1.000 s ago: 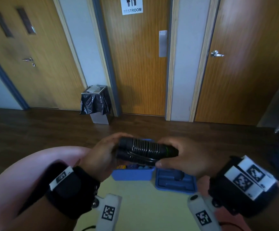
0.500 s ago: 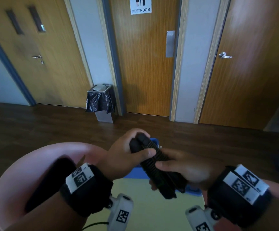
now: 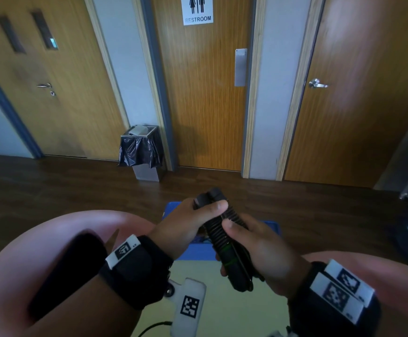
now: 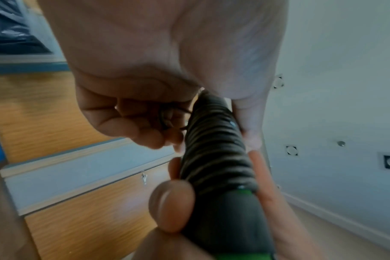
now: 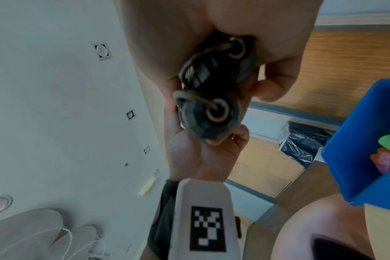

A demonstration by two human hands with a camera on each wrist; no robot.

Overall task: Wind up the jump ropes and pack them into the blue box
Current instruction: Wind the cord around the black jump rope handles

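Observation:
A black jump rope [image 3: 225, 229], its cord wound round the two handles with a green ring near one end, is held in the air in both hands. It points away from me and tilts down toward my body. My left hand [image 3: 208, 207] grips its far end, thumb across the top. My right hand [image 3: 237, 229] grips the middle and near part. The left wrist view shows the wound cord [image 4: 216, 154] up close, and the right wrist view the handle ends [image 5: 209, 112]. The blue box [image 3: 173, 207] stands under the hands, mostly hidden; it [image 5: 356, 140] holds colourful items.
The box stands on a pale yellow table [image 3: 222, 300]. Pink rounded shapes [image 3: 40, 239] flank both forearms. Beyond lies a dark wood floor, with a bin lined with a black bag [image 3: 141, 152] against a wall of wooden doors.
The rope bundle has turned from lying crosswise between the hands to pointing away from me. The left hand rose to its far end; the right hand dropped nearer my body.

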